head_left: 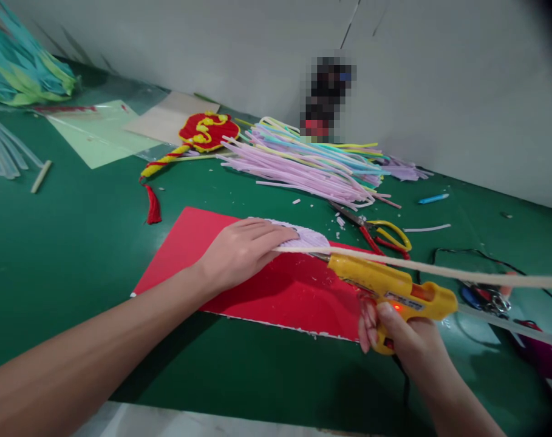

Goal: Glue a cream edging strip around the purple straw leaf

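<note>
Glue gun [385, 285] in right hand [407, 340]

Left hand [243, 252] and right hand [407, 331] bare, forearms [98, 352] unsleeved.

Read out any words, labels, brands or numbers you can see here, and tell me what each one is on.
No text here can be read.
On the yellow glue gun: a dark label on its side, too small and blurred to read.
On the pixelated thing at the back: nothing readable.
</note>
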The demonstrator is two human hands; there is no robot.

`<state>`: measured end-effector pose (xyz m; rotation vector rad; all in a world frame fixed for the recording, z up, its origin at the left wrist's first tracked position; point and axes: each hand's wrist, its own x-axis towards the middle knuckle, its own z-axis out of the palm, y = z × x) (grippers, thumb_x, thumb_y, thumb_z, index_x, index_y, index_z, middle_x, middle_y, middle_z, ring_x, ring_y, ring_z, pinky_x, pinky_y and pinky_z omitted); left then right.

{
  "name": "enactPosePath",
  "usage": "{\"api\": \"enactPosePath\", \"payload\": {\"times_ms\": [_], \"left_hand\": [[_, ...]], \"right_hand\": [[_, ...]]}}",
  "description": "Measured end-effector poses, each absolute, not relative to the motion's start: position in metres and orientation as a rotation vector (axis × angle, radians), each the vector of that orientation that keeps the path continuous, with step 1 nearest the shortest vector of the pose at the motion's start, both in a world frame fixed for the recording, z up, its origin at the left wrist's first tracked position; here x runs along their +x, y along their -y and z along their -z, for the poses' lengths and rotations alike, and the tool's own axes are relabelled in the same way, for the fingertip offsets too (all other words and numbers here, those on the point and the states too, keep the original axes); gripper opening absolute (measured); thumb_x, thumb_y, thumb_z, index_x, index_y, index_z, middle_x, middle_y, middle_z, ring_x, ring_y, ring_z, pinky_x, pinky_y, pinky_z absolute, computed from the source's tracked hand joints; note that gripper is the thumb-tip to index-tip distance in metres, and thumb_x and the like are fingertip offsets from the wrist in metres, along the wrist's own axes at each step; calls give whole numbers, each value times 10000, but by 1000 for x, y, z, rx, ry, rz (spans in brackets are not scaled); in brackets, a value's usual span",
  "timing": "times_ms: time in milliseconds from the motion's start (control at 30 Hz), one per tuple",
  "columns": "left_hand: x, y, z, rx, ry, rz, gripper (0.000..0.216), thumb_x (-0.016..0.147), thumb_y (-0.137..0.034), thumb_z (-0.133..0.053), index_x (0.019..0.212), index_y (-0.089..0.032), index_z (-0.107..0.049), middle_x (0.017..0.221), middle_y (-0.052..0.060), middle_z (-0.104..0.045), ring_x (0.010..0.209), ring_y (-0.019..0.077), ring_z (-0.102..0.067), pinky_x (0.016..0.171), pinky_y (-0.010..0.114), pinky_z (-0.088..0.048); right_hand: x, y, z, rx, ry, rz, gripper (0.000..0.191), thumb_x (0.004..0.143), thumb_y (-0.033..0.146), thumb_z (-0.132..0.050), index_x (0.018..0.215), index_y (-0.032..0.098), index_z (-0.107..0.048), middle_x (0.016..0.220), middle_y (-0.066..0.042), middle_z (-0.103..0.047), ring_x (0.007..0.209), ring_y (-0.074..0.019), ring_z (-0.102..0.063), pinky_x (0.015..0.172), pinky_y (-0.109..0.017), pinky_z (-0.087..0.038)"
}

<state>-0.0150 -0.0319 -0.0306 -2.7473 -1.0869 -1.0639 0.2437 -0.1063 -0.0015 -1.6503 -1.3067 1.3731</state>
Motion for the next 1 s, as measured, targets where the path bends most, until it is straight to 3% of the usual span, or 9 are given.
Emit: {"api": "enactPosePath", "payload": {"times_ms": [633,1000], "left_hand": [[-15,32,31,-2767,1161,1024,251,930,-182,-447,1100,-176,-631,1084,54,-716,975,160,-676,905,309,-519],[-15,33,31,-2745,1146,1019,251,932,-180,-440,1095,-177,-631,1080,46,-718,967,156,-677,904,304,-517]], "right_hand": [[247,111,2,-1676,1245,-1303,495,686,658,-632,501,208,-542,421,-4,-535,424,-151,-542,459,-291,-444],[250,112,5,-1652,1291,-1307,490,755,626,-583,506,211,-508,425,-9,-540,446,-177,-594,466,-299,-450]]}}
